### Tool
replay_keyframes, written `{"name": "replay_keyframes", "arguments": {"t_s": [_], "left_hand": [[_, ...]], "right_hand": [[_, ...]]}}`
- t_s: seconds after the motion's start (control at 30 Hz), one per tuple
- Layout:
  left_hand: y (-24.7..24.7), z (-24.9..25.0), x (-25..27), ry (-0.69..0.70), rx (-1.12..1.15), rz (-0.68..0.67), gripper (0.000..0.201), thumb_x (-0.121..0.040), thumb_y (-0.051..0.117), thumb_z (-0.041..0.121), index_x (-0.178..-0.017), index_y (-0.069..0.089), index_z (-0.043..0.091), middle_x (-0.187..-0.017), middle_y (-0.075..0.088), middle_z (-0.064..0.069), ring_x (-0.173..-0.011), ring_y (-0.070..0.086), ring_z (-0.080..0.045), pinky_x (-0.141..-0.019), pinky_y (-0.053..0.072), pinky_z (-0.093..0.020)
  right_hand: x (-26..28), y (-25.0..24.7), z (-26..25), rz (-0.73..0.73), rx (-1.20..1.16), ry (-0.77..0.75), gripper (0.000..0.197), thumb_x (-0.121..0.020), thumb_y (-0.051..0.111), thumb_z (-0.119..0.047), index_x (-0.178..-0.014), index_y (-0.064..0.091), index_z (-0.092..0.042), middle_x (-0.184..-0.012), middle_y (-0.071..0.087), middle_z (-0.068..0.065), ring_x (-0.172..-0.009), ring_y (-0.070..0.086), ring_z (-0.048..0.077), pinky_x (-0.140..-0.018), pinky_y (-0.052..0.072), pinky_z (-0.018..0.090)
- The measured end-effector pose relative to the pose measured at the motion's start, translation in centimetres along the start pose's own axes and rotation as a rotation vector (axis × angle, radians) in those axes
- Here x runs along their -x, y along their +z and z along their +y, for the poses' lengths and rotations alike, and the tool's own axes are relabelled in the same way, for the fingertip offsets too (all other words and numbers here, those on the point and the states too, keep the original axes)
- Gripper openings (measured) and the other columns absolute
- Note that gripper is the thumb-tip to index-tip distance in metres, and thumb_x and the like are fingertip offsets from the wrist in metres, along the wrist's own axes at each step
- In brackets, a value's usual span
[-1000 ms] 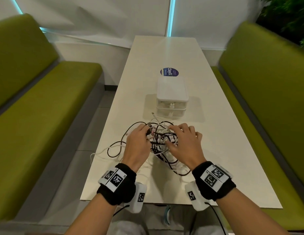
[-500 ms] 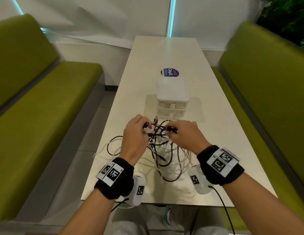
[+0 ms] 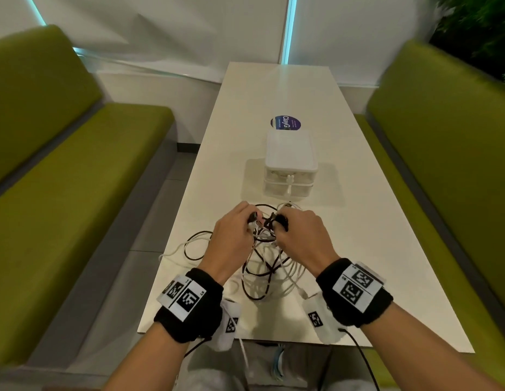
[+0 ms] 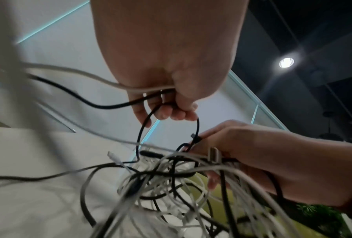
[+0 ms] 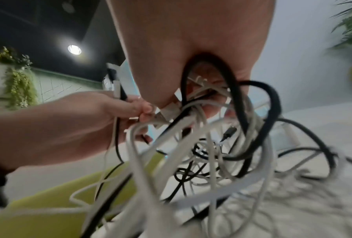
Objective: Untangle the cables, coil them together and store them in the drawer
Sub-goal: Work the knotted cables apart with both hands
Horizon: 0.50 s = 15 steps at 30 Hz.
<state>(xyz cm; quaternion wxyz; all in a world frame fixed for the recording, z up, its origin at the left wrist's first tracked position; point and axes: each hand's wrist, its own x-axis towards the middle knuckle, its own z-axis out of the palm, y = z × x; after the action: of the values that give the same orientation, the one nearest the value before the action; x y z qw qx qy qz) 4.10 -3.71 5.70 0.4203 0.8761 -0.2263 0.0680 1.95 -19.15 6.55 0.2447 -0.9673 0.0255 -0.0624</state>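
A person's left hand (image 3: 231, 235) and right hand (image 3: 302, 235) lift a knot of black and white cables (image 3: 269, 266) above the near end of a long white table (image 3: 372, 249), loops trailing down onto the tabletop. The left hand's fingers (image 4: 171, 111) are curled round a black strand and a white one near a connector; the right hand's fingers close round a thick bunch at the top of the tangle, a black loop running through its palm. A small white two-drawer organiser (image 3: 290, 162) stands just beyond the hands, both drawers closed. The work appears to be at its first step, untangling, with nothing yet coiled or stored. The next move likely calls for drawing one free plug end back through the loops rather than pulling the hands apart, which could tighten the knot.
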Motion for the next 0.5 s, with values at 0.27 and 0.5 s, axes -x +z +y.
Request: {"name": "replay_keyframes", "arguments": {"t_s": [0.27, 0.5], "left_hand": [[-1.2, 0.7, 0.1, 0.111, 0.074, 0.004, 0.038, -0.064, 0.033, -0.004, -0.078, 0.054, 0.025, -0.083, 0.057, 0.010, -0.076, 0.056, -0.021, -0.068, 0.047, -0.040], [-1.2, 0.2, -0.1, 0.091, 0.131, 0.141, 0.045, -0.074, 0.039, -0.019, -0.078, 0.054, 0.024, -0.081, 0.058, 0.011, -0.075, 0.053, -0.004, -0.067, 0.042, -0.021]], "right_hand": [[-1.2, 1.4, 2.4, -0.139, -0.040, 0.145, 0.017, -0.094, 0.053, -0.023, -0.089, 0.064, -0.011, -0.083, 0.066, 0.011, -0.076, 0.060, 0.032, -0.062, 0.041, 0.032], [-1.4, 1.1, 2.7, -0.031, -0.026, 0.146, 0.032, -0.091, 0.057, -0.025, -0.123, 0.057, -0.021, -0.111, 0.066, 0.008, -0.101, 0.060, 0.033, -0.083, 0.050, 0.040]]}}
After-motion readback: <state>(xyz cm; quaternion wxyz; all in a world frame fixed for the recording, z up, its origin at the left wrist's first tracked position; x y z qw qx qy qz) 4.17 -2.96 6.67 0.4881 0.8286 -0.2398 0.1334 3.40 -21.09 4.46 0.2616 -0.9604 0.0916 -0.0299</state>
